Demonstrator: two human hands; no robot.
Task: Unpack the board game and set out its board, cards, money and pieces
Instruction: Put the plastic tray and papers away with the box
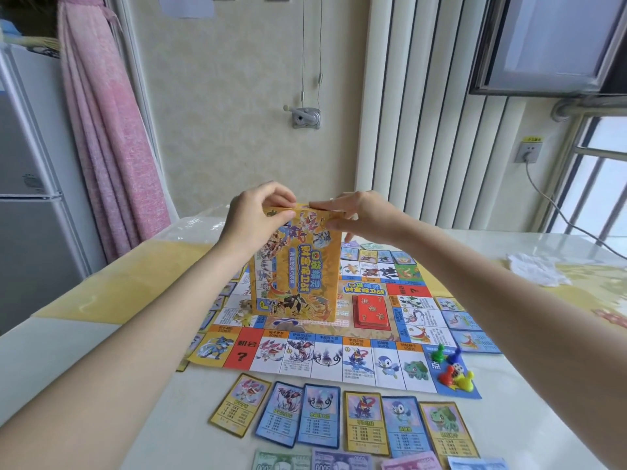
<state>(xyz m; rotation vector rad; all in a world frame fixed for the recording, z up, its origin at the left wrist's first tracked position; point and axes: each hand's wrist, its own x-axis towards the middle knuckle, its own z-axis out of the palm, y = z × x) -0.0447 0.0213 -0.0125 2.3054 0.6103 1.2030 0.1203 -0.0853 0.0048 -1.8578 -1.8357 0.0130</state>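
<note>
1. While the yellow game box [295, 266] stands upright on the middle of the board [315, 337], both hands meet at its top edge, so the box hangs directly below them and between the two forearms.
2. The left hand [258, 215] grips the top left corner of the box, fingers curled over the upper edge and thumb against the printed front.
3. The right hand [356, 215] pinches the top right part of the box, its forefinger laid along the upper edge and its thumb pressing the front just below.
4. The bottom of the box rests on the board's centre, just left of the red card stack [370, 311], which lies flat and apart from the box.
5. The board lies spread on the table [84, 385], nearer the viewer than the hands and reaching under the box.
6. Four coloured pawns [453, 369] and a die [458, 368] cluster on the blue corner square at the board's near right, well apart from both hands.
7. A row of six property cards [342, 422] lies face up on the table along the board's near edge.
8. Paper money notes [342, 461] lie at the bottom edge of the view, just below that row, partly cut off.
9. More cards [468, 320] lie beside the board's right edge.
</note>
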